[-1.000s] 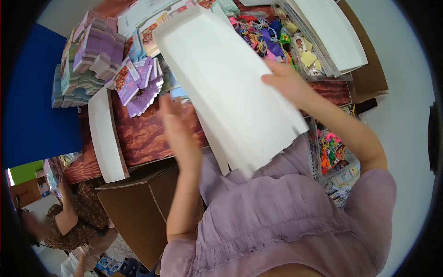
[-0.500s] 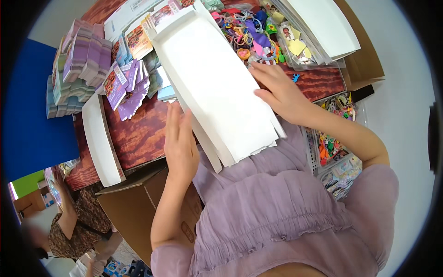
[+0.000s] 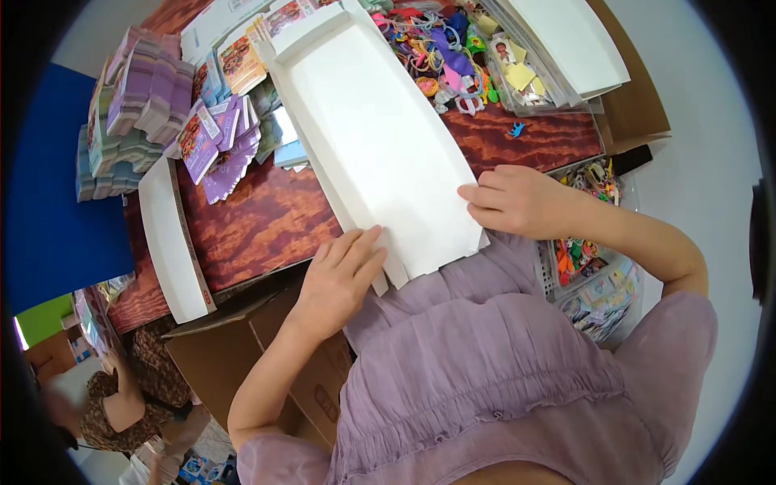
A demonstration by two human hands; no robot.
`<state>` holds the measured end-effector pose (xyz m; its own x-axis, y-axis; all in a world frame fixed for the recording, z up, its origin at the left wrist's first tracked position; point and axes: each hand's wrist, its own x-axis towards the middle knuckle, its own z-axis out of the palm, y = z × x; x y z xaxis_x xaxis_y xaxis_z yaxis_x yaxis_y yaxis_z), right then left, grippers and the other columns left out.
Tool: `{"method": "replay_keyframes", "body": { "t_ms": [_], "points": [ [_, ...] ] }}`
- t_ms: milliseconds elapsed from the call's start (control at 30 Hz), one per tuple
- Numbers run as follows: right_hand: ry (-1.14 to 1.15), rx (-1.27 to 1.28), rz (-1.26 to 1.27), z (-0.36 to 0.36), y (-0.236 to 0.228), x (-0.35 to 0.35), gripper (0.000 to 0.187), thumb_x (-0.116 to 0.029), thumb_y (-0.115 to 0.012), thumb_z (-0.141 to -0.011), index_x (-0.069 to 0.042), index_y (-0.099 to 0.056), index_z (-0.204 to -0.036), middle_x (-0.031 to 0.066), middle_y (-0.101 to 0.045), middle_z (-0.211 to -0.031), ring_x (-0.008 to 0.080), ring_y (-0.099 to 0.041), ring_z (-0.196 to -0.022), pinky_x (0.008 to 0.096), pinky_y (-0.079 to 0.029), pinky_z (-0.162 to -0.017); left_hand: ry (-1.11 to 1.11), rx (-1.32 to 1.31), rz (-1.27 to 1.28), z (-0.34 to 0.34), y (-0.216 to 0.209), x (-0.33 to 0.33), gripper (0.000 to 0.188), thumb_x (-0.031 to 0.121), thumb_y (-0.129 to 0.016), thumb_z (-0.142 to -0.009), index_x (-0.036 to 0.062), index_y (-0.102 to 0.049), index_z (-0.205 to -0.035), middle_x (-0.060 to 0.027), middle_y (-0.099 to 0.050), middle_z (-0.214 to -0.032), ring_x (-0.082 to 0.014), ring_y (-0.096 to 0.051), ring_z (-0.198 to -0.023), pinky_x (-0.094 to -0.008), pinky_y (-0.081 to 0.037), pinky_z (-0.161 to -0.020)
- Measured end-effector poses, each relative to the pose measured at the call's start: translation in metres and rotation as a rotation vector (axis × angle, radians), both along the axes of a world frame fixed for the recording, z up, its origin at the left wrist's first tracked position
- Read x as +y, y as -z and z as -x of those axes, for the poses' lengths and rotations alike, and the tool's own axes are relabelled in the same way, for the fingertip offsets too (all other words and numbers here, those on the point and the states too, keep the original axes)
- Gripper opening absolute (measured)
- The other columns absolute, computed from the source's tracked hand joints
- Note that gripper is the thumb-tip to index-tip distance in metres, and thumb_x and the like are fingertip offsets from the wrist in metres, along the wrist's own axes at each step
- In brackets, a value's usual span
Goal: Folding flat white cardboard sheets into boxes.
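Left hand (image 3: 338,283), right hand (image 3: 525,202) bracing tray (image 3: 404,153), frame centre, likely for steadiness; right fingers (image 3: 490,197) pinching edge; left fingers' (image 3: 366,244) grip unclear.

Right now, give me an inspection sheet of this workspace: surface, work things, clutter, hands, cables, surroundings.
Surface: red-brown, wood-patterned tabletop, partly covered.
Work things: long, white, shallow cardboard tray, its near end past the tabletop's edge.
Clutter: fan of purple printed paper packets; heap of small multicoloured trinkets; tiny blue piece.
Hands: left hand at the tray's left wall, near its close end; right hand at its right edge.
Cables: nothing seen.
Surroundings: brown cardboard box below the tabletop's edge; flat blue panel at left; co-worker in patterned top, lower left.
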<state>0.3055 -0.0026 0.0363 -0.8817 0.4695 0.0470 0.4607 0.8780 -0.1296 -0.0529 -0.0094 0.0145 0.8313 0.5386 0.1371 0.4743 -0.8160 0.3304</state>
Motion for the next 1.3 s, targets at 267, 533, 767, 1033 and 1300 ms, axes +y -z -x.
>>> {"method": "replay_keyframes", "body": {
  "t_ms": [267,533,767,1033,1300],
  "points": [
    [0.296,0.614,0.294,0.014,-0.024,0.007,0.014,-0.003,-0.072,-0.083,-0.002,-0.067,-0.096,0.0139,-0.068,-0.113,0.0301,-0.064,-0.092,0.0404,-0.052,-0.075,-0.151,-0.237,-0.153,0.006,-0.002,0.002,0.034,0.000,-0.077,-0.075,0.0052,-0.074,-0.109,-0.0121,-0.070,-0.120,-0.0308,-0.067,-0.102,-0.0384,-0.055,-0.080],
    [0.169,0.376,0.019,0.048,0.034,0.006,0.024,-0.011,-0.067,-0.077,-0.003,-0.064,-0.099,0.0070,-0.053,-0.086,0.0250,-0.056,-0.077,0.0369,-0.048,-0.065,-0.170,-0.215,-0.006,-0.018,0.020,0.012,0.019,0.001,-0.070,-0.078,0.0019,-0.068,-0.097,-0.0101,-0.065,-0.099,-0.0289,-0.063,-0.088,-0.0401,-0.053,-0.072],
    [0.077,0.304,-0.122,0.045,0.047,0.000,0.016,-0.013,-0.067,-0.082,-0.011,-0.058,-0.096,0.0034,-0.052,-0.084,0.0193,-0.058,-0.077,0.0332,-0.050,-0.061,-0.145,-0.089,-0.119,-0.026,0.021,0.008,0.023,0.000,-0.073,-0.073,0.0058,-0.070,-0.095,-0.0088,-0.063,-0.094,-0.0275,-0.061,-0.083,-0.0395,-0.051,-0.070],
    [0.023,0.236,-0.040,0.042,0.036,-0.003,0.030,-0.018,-0.075,-0.076,-0.006,-0.062,-0.100,0.0071,-0.059,-0.102,0.0219,-0.058,-0.085,0.0338,-0.049,-0.070,-0.264,-0.266,-0.080,-0.028,0.036,0.002,0.024,0.002,-0.070,-0.074,0.0040,-0.067,-0.098,-0.0098,-0.058,-0.092,-0.0280,-0.060,-0.081,-0.0409,-0.050,-0.070],
    [0.039,0.142,-0.022,0.044,0.026,-0.007,0.045,-0.023,-0.079,-0.075,-0.001,-0.065,-0.112,0.0121,-0.060,-0.115,0.0247,-0.058,-0.092,0.0364,-0.050,-0.076,-0.368,-0.397,0.051,-0.030,0.023,0.007,0.015,0.000,-0.074,-0.082,0.0046,-0.067,-0.095,-0.0103,-0.058,-0.085,-0.0305,-0.059,-0.077,-0.0416,-0.050,-0.068]
  ]
}}
